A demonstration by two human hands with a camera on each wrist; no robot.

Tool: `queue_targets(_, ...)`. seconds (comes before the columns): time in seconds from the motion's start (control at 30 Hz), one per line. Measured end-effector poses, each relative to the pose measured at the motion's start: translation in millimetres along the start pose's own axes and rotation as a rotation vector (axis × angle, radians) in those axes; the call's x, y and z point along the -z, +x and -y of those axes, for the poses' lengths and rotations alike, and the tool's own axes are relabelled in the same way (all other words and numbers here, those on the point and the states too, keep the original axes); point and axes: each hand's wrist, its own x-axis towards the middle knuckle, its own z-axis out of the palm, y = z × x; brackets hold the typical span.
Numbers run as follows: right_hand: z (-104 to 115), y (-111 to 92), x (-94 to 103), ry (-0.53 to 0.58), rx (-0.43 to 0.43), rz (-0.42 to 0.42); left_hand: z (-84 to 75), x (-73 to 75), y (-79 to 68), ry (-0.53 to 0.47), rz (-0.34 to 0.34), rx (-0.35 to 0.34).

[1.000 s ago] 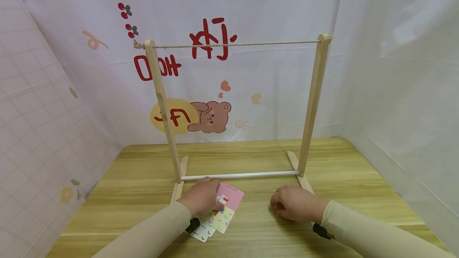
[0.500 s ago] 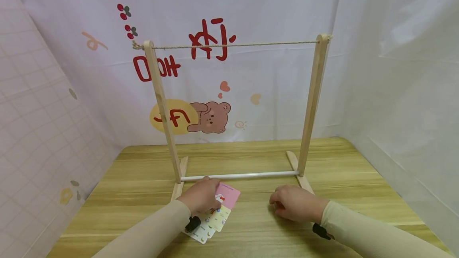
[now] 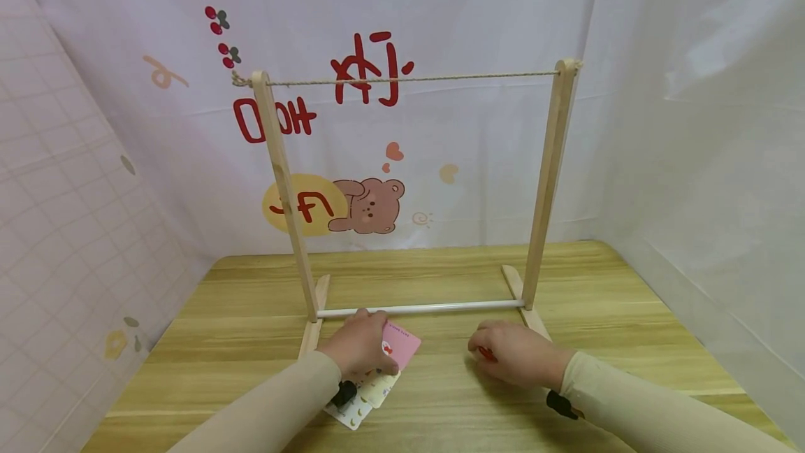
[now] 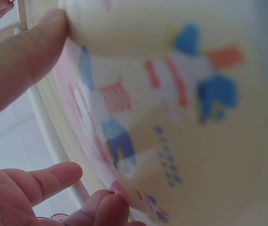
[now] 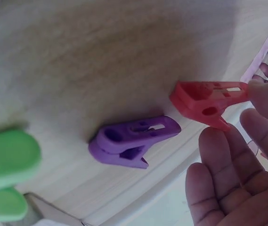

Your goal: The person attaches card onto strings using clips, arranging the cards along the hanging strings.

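Observation:
My left hand (image 3: 357,344) grips a pink card (image 3: 404,349) near the foot of the wooden frame. A yellow card (image 3: 380,390) and a white card (image 3: 352,414) fan out beneath that hand, partly hidden by it. Close up in the left wrist view, a pale yellow card (image 4: 195,141) with blue and red drawings fills the picture, thumb and fingers at its edge. My right hand (image 3: 518,356) pinches a red clothespin (image 5: 204,101) by its handles, between thumb and fingers, low over the table.
Nearby on the table lie a purple clothespin (image 5: 124,143) and a green clothespin (image 5: 6,160). A wooden post (image 3: 547,187) stands on each side, joined by a rope (image 3: 440,78) on top and a white rod (image 3: 428,308) below. A printed curtain (image 3: 478,124) hangs behind.
My right hand has shifted slightly left, and the red clothespin now shows between its fingers. The left hand's thumb has spread toward the near side, covering more of the cards, which shifted slightly left.

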Motion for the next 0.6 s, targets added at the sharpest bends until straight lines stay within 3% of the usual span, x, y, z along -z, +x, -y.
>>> queue_targets(0.6,4.1,4.7,3.8,0.007,-0.046,-0.066,-6.8,2.3,-1.7,-0.051,0.043,-0.004)
